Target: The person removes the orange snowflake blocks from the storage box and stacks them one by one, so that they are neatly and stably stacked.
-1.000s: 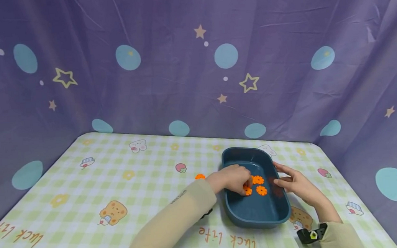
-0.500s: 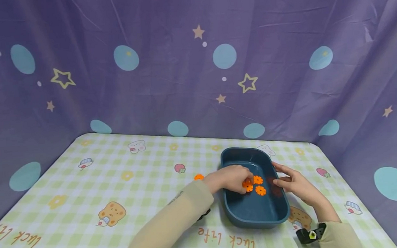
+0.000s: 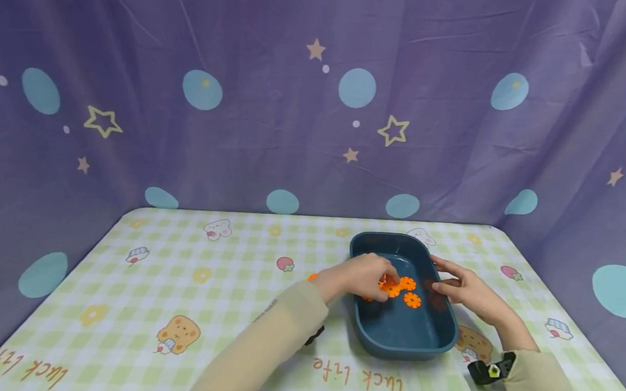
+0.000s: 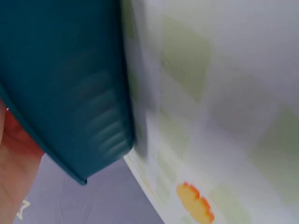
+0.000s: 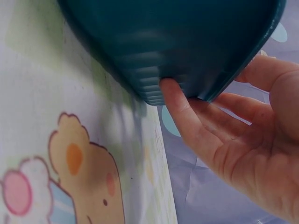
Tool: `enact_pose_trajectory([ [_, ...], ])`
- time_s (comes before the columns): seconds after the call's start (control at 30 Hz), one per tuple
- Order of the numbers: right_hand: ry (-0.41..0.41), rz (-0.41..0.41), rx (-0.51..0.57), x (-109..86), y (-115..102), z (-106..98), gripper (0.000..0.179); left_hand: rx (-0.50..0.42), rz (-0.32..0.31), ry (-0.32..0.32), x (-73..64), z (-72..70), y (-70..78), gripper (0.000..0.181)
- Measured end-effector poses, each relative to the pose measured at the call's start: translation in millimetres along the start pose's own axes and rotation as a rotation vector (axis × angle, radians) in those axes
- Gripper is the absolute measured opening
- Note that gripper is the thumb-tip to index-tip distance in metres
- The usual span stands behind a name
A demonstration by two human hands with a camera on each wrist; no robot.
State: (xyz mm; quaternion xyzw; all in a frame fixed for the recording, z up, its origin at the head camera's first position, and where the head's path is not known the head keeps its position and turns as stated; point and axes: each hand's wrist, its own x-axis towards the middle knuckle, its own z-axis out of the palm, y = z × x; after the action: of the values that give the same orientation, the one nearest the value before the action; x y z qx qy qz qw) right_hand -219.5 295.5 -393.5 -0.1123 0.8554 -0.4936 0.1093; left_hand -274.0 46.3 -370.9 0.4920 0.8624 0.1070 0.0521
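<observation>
A dark teal plastic bin (image 3: 404, 334) with rounded corners stands on the table. Inside it lie several orange notched discs (image 3: 412, 300), flat and flower-like. My left hand (image 3: 364, 275) reaches over the bin's left rim, fingers bent down among the discs; thumb and forefinger stand apart with orange discs showing between them. I cannot tell whether it holds one. In the left wrist view only part of that hand (image 4: 16, 170) shows past the rim. My right hand (image 3: 469, 287) grips the bin's right wall, thumb over the rim and fingers (image 5: 175, 100) against the outside.
Another orange disc (image 4: 195, 203) lies on the table left of the bin, mostly hidden behind the left wrist in the head view. A green-checked cloth (image 3: 233, 298) with cartoon prints covers the table. Behind it hangs a purple curtain (image 3: 265, 132) with stars and dots.
My left hand has shifted slightly left and up within the bin, its thumb and forefinger wider apart. More orange shows around its fingers. The right hand and bin have stayed put.
</observation>
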Motion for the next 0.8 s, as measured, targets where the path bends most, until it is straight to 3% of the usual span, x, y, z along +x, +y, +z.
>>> enact_pose_trajectory([
  [0.43, 0.007, 0.001, -0.025, 0.0, 0, -1, 0.065, -0.098, 0.067, 0.071, -23.3, -21.3, -12.0, 0.030],
  [0.8, 0.011, 0.018, -0.030, 1.6, 0, 0, 0.066, -0.126, 0.040, 0.064, -41.0, -28.4, -20.8, 0.033],
])
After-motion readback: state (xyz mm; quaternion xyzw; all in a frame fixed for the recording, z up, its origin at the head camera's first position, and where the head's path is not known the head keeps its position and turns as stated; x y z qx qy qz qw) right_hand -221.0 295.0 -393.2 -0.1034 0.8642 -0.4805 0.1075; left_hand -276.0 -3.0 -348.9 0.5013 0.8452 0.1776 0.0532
